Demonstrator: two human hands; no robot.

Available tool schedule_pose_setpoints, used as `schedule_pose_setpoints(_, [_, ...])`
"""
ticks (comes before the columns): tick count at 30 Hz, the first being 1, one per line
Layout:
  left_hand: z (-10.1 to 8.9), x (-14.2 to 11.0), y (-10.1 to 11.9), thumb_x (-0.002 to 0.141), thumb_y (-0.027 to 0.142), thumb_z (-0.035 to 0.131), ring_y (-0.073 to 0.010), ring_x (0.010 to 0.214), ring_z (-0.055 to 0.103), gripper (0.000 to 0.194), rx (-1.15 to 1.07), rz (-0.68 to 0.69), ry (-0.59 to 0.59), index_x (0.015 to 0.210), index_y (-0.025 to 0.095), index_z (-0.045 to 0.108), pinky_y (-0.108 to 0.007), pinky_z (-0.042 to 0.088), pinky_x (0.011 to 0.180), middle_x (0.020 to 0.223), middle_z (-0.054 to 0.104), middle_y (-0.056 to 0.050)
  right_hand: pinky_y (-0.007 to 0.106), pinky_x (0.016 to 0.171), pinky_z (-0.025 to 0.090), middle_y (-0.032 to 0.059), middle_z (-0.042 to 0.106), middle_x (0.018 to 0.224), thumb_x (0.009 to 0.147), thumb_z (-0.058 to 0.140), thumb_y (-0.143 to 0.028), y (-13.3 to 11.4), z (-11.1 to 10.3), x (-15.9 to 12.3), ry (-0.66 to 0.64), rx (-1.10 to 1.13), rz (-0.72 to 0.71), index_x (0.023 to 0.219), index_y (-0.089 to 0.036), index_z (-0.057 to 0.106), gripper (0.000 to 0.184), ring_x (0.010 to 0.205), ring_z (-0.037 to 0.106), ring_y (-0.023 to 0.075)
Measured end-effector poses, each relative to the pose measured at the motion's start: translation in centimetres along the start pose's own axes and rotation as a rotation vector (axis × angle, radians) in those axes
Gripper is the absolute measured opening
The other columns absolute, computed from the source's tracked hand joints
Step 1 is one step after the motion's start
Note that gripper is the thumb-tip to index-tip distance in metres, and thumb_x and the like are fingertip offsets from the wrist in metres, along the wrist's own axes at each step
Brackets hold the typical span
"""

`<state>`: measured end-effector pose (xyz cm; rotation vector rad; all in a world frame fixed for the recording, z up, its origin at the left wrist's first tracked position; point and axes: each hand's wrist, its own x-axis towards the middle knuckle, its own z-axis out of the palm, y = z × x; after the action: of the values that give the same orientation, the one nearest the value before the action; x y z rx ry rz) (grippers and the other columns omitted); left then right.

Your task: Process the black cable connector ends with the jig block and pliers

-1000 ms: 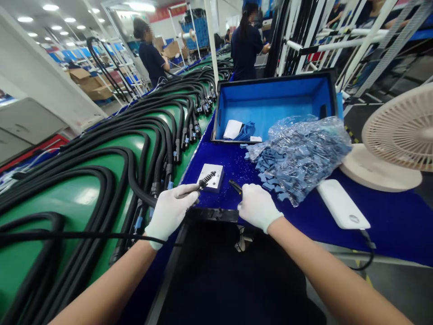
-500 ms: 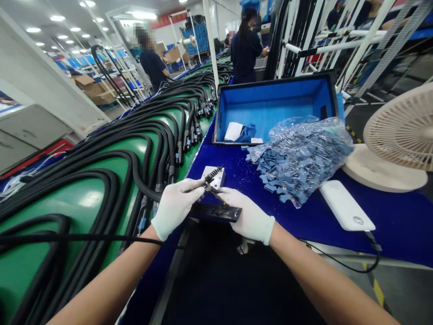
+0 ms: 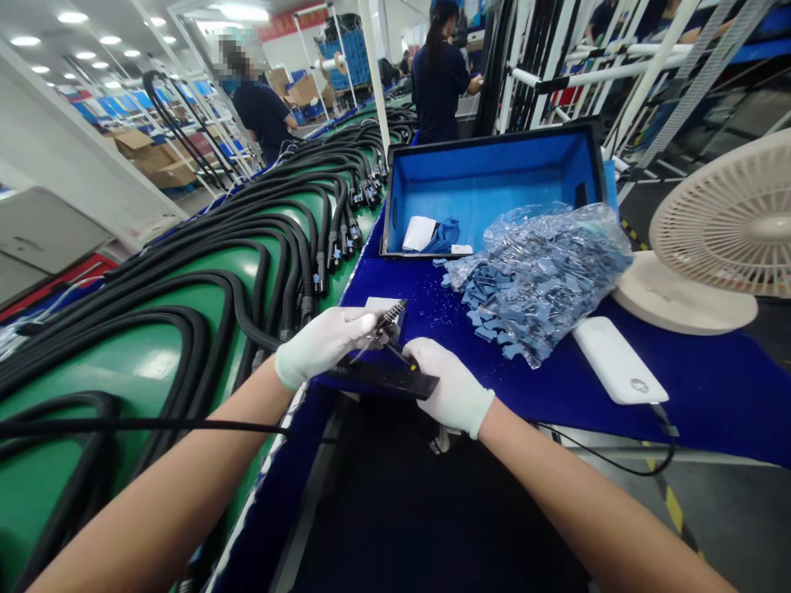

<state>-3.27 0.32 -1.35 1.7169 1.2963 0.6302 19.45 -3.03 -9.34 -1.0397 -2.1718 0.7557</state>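
My left hand [image 3: 330, 339], in a white glove, is closed on a small black ribbed part [image 3: 391, 313] whose ribbed end points up and right. My right hand [image 3: 454, 383], gloved too, has its fingers drawn together at a thin dark piece [image 3: 400, 354] with a small yellow mark. Its exact kind cannot be made out. Below both hands lies a flat black strip [image 3: 423, 385] by the table's front edge, its right end against the right hand. A pale metal block [image 3: 378, 304] on the blue table is partly hidden behind the left hand.
A clear plastic bag of small blue clips [image 3: 531, 284] lies before a blue bin [image 3: 488, 193]. At right are a white power bank [image 3: 621, 361] with a cable and a beige fan [image 3: 685, 288]. Black hoses [image 3: 241, 296] cover the green surface at left. Two people stand beyond.
My left hand has shifted a little left and turned, covering more of the ribbed part. The view has shifted slightly. My right hand keeps its place beside the strip.
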Motion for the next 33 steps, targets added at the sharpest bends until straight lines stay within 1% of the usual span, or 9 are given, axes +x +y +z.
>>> schedule_pose_setpoints(5, [0.4, 1.9, 0.6, 0.078, 0.045, 0.076, -0.0257, 0.086, 0.073, 0.042, -0.075, 0.006, 0.06, 0.112, 0.02, 0.08, -0.035, 0.059, 0.076, 0.099, 0.079, -0.007, 0.033, 0.08, 0.049, 0.0072, 0.068, 0.1, 0.083, 0.056, -0.013, 0.4, -0.2, -0.1, 0.009, 0.164, 0.143, 0.116, -0.02, 0.057, 0.034, 0.086, 0.064, 0.0214])
schedule_pose_setpoints(8, [1.1, 1.6, 1.6, 0.081, 0.042, 0.074, -0.0264, 0.1, 0.072, 0.042, -0.004, -0.025, 0.074, 0.118, 0.022, 0.079, -0.033, 0.058, 0.085, 0.112, 0.078, -0.004, 0.029, 0.07, 0.047, 0.0016, 0.066, 0.079, 0.085, 0.054, -0.014, 1.2, 0.3, 0.2, -0.055, 0.206, 0.217, 0.091, -0.022, 0.058, 0.011, 0.071, 0.061, 0.0178])
schedule_pose_setpoints(10, [1.5, 1.3, 2.1, 0.085, 0.042, 0.07, -0.027, 0.105, 0.071, 0.041, 0.022, -0.045, 0.083, 0.12, 0.022, 0.077, -0.034, 0.056, 0.089, 0.118, 0.077, -0.004, 0.026, 0.068, 0.045, -0.0004, 0.064, 0.075, 0.083, 0.053, -0.012, 1.7, 0.9, 0.5, -0.019, 0.2, 0.246, 0.079, -0.022, 0.054, 0.01, 0.069, 0.06, 0.0163])
schedule_pose_setpoints(14, [1.8, 1.5, 2.5, 0.086, 0.041, 0.068, -0.0274, 0.108, 0.07, 0.038, 0.094, -0.043, 0.13, 0.118, 0.023, 0.078, -0.034, 0.055, 0.092, 0.118, 0.076, -0.003, 0.024, 0.067, 0.043, -0.0011, 0.065, 0.078, 0.082, 0.054, -0.013, 2.2, 1.6, 1.1, 0.032, 0.137, 0.268, 0.078, -0.022, 0.054, 0.01, 0.071, 0.061, 0.0154])
schedule_pose_setpoints(20, [1.7, 2.5, 1.9, 0.084, 0.042, 0.07, -0.0256, 0.095, 0.072, 0.037, 0.132, -0.052, 0.223, 0.111, 0.019, 0.08, -0.034, 0.055, 0.087, 0.103, 0.079, -0.006, 0.028, 0.074, 0.047, 0.0052, 0.071, 0.087, 0.091, 0.051, -0.015, 2.3, -1.2, 0.9, -0.069, -0.019, 0.219, 0.094, -0.02, 0.063, 0.014, 0.076, 0.064, 0.0177])
schedule_pose_setpoints(23, [1.7, 2.7, 1.7, 0.086, 0.044, 0.069, -0.0222, 0.079, 0.071, 0.043, -0.007, -0.075, 0.246, 0.117, 0.015, 0.076, -0.032, 0.055, 0.072, 0.096, 0.078, -0.009, 0.037, 0.093, 0.048, 0.0126, 0.071, 0.11, 0.083, 0.068, -0.023, 2.4, -2.9, 0.7, 0.027, -0.076, 0.23, 0.114, -0.017, 0.065, 0.031, 0.104, 0.065, 0.0258])
schedule_pose_setpoints(26, [1.7, 2.2, 2.1, 0.085, 0.038, 0.071, -0.0224, 0.084, 0.072, 0.044, -0.035, -0.054, 0.245, 0.123, 0.016, 0.073, -0.032, 0.056, 0.076, 0.106, 0.077, -0.01, 0.042, 0.096, 0.051, 0.0125, 0.068, 0.122, 0.074, 0.081, -0.035, 2.1, -3.1, 0.8, 0.093, 0.236, 0.235, 0.128, -0.018, 0.06, 0.06, 0.11, 0.065, 0.028])
schedule_pose_setpoints(30, [2.0, 1.2, 2.5, 0.087, 0.031, 0.068, -0.0253, 0.107, 0.069, 0.039, 0.143, 0.062, 0.107, 0.124, 0.023, 0.074, -0.036, 0.052, 0.097, 0.119, 0.075, -0.004, 0.038, 0.074, 0.061, 0.008, 0.071, 0.102, 0.081, 0.069, -0.027, 1.2, -1.8, 1.0, 0.07, 0.862, 0.364, 0.121, -0.017, 0.058, 0.042, 0.08, 0.072, 0.0209])
schedule_pose_setpoints(33, [2.6, 0.7, 2.3, 0.088, 0.026, 0.068, -0.0246, 0.108, 0.068, 0.031, 0.297, 0.148, -0.042, 0.117, 0.028, 0.077, -0.037, 0.05, 0.1, 0.115, 0.075, -0.001, 0.038, 0.08, 0.062, 0.0073, 0.068, 0.113, 0.074, 0.071, -0.018, 0.8, -1.4, 1.1, 0.122, 0.92, 0.328, 0.129, -0.02, 0.054, 0.058, 0.086, 0.072, 0.0211])
